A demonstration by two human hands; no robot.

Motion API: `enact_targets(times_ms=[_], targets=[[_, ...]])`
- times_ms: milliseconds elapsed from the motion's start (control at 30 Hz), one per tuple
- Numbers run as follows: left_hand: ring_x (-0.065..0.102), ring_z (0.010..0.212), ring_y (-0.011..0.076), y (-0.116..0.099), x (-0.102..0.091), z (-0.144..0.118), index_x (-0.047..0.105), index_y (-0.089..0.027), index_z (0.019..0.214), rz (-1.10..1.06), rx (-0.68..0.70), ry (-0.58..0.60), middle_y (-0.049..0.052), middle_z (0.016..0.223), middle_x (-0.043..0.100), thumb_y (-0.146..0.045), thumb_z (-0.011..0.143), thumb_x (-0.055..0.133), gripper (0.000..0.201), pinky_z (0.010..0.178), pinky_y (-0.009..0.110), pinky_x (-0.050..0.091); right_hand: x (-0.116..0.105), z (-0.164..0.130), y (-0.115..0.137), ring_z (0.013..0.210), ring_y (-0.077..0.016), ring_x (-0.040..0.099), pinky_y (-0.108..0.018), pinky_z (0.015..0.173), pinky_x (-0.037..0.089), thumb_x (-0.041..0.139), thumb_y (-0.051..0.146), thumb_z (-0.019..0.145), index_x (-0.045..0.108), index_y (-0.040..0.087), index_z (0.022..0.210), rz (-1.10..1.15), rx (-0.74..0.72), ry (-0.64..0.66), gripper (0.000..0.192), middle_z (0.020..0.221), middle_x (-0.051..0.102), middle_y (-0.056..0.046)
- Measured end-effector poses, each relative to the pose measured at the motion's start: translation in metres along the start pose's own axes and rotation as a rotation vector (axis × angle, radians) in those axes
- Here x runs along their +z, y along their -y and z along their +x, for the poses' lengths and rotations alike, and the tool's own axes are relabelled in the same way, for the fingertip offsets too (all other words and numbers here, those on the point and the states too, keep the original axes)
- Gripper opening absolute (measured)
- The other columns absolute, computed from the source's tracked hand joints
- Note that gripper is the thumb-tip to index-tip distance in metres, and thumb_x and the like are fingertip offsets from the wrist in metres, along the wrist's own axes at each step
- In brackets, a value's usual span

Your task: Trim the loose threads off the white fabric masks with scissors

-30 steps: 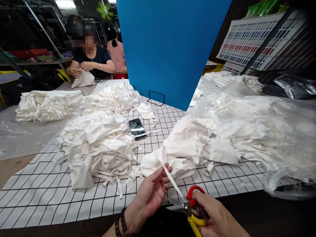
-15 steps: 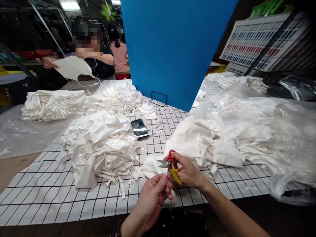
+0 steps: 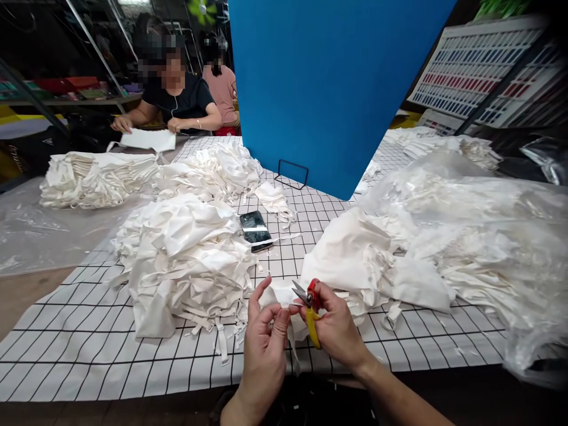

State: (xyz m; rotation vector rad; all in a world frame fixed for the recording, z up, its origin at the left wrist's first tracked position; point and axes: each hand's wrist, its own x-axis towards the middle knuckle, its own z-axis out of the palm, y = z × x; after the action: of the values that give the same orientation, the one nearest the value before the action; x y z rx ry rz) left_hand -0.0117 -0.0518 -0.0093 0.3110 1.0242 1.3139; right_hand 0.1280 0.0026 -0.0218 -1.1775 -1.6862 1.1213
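My right hand (image 3: 339,331) is wrapped round small scissors (image 3: 312,325) with one red and one yellow handle. Their blades stand apart and point up and left. Beside them, my left hand (image 3: 265,346) pinches a white fabric piece (image 3: 284,292) between thumb and fingers, its index finger raised. A narrow white strap (image 3: 293,343) hangs down between the two hands. Left of my hands rises a heap of white fabric pieces (image 3: 186,248) with straps. A second white pile (image 3: 350,248) lies just beyond the scissors.
A phone (image 3: 255,229) lies on the grid-patterned tablecloth (image 3: 110,367). A tall blue panel (image 3: 337,94) stands behind it with a black wire stand (image 3: 291,174). Clear plastic with white pieces (image 3: 501,231) covers the right side. A co-worker (image 3: 177,106) handles white fabric at the back left.
My left hand has turned upright and raised its index finger, still pinching the fabric. The scissors have shifted slightly right and down. The co-worker has lowered the white piece to the table.
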Motion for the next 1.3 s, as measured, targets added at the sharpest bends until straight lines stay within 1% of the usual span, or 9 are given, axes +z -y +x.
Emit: enact_targets(times_ms=[67,133,200,267,400,567,833,1133,1300], targets=[[0.053,0.054,0.0114,0.002,0.0,0.002,0.071,-0.02,0.084,0.17,0.133,0.026,0.008,0.106,0.067,-0.032,0.08,0.072,0.013,0.052,0.025,0.042,-0.004,-0.002,0.002,0.065,-0.0138,0.051,-0.022,0.056,0.043,0.065,0.024,0.08,0.054,0.022,0.086,0.045,0.049,0.081,0.012,0.071,0.055,0.003],[0.053,0.053,0.0113,0.004,0.0,0.004,0.07,-0.019,0.087,0.336,0.256,0.058,0.007,0.093,0.068,-0.037,0.085,0.066,0.019,0.053,0.025,0.043,-0.015,-0.002,0.007,0.066,-0.0142,0.053,-0.023,0.058,0.044,0.064,0.029,0.082,0.055,0.022,0.087,0.019,0.081,0.128,0.012,0.074,0.058,0.002],[0.056,0.056,0.0127,0.004,0.0,0.005,0.068,-0.018,0.086,0.441,0.309,0.1,0.005,0.084,0.067,-0.04,0.088,0.061,0.023,0.057,0.025,0.046,-0.034,-0.001,0.013,0.064,-0.0137,0.051,-0.023,0.057,0.042,0.065,0.032,0.082,0.054,0.022,0.082,-0.095,0.086,0.111,0.015,0.071,0.056,0.003],[0.06,0.061,0.0144,0.001,0.0,0.004,0.067,-0.018,0.087,0.527,0.339,0.14,0.005,0.083,0.066,-0.039,0.091,0.058,0.023,0.062,0.026,0.048,-0.055,0.0,0.021,0.062,-0.0133,0.048,-0.024,0.055,0.04,0.068,0.034,0.079,0.052,0.022,0.077,-0.259,0.064,0.121,0.02,0.069,0.054,0.003],[0.059,0.067,0.0148,-0.006,-0.001,0.004,0.066,-0.017,0.095,0.707,0.402,0.241,0.005,0.083,0.062,-0.036,0.096,0.048,0.026,0.066,0.026,0.048,-0.081,-0.003,0.037,0.066,-0.0155,0.051,-0.026,0.058,0.041,0.074,0.036,0.071,0.053,0.022,0.082,-0.534,0.048,0.282,0.027,0.076,0.059,0.002],[0.056,0.076,0.0161,-0.006,-0.004,0.005,0.06,-0.018,0.093,0.907,0.499,0.342,0.004,0.084,0.06,-0.031,0.1,0.04,0.025,0.069,0.027,0.044,-0.078,-0.008,0.046,0.071,-0.0177,0.053,-0.029,0.063,0.041,0.071,0.038,0.071,0.052,0.021,0.084,-0.637,0.036,0.364,0.028,0.081,0.06,0.0],[0.056,0.076,0.0148,-0.008,-0.002,0.003,0.058,-0.019,0.091,0.949,0.558,0.393,0.003,0.081,0.059,-0.026,0.099,0.041,0.02,0.071,0.026,0.042,-0.07,-0.006,0.047,0.072,-0.0185,0.054,-0.03,0.065,0.039,0.07,0.039,0.072,0.055,0.021,0.089,-0.606,0.015,0.403,0.029,0.085,0.062,-0.002],[0.055,0.075,0.014,-0.011,-0.003,0.004,0.057,-0.018,0.086,0.948,0.539,0.42,0.002,0.08,0.057,-0.026,0.099,0.041,0.022,0.07,0.025,0.041,-0.068,-0.006,0.041,0.064,-0.0152,0.05,-0.026,0.058,0.036,0.073,0.042,0.068,0.053,0.021,0.076,-0.628,0.072,0.42,0.029,0.072,0.058,0.002],[0.055,0.075,0.0143,-0.011,-0.004,0.003,0.057,-0.018,0.084,0.938,0.503,0.428,0.002,0.08,0.057,-0.027,0.1,0.041,0.024,0.07,0.025,0.041,-0.067,-0.007,0.036,0.058,-0.0131,0.046,-0.025,0.053,0.03,0.071,0.042,0.07,0.05,0.021,0.071,-0.663,0.052,0.413,0.029,0.065,0.055,0.004]])
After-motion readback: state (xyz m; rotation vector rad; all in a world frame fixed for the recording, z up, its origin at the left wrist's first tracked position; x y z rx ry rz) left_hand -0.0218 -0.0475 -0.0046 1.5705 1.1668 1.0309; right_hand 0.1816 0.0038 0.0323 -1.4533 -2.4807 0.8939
